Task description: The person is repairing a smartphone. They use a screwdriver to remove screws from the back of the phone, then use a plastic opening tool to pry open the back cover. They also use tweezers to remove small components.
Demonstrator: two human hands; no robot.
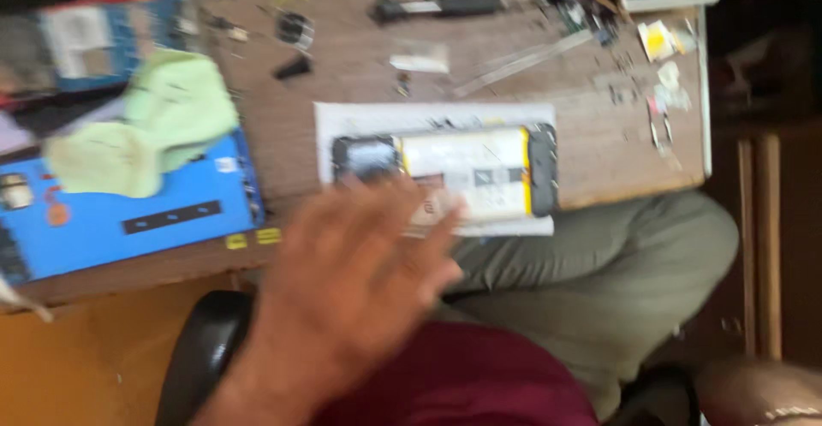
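Blurred left hand point(355, 280) open, fingers point(432, 229) near opened phone point(445, 172) at table edge point(629, 190)

Table: I see a brown wooden table point(599, 148), cluttered.
Centre: white paper sheet point(360, 122) under an opened phone point(445, 169).
Left: blue mat point(111, 225) with a green cloth point(154, 122).
Back: black tool point(437, 6), small parts.
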